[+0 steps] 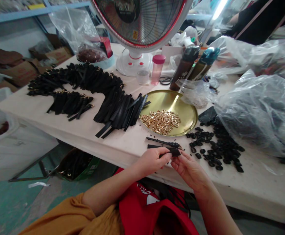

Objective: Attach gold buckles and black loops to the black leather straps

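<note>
My left hand (pixel 158 159) and my right hand (pixel 187 166) meet at the table's front edge, both closed on one short black strap (pixel 174 151). Its left end sticks out beyond my left fingers. Just behind it lies a narrow black strap (pixel 160 141) on the table. A round gold tray (pixel 190 112) stands beyond, with a heap of small gold buckles (pixel 162 122) in it. Right of my hands are scattered small black loops (pixel 217 153). On the left lies a pile of flat black straps (pixel 120 109).
Bundled black straps with gold fittings (pixel 71 76) cover the table's left part. A large fan (pixel 134 62) stands at the back. Two bottles (pixel 185 67), a pink-lidded container (pixel 157 70) and black scissors (pixel 165 80) stand or lie near it. Clear plastic bags (pixel 262 107) fill the right side.
</note>
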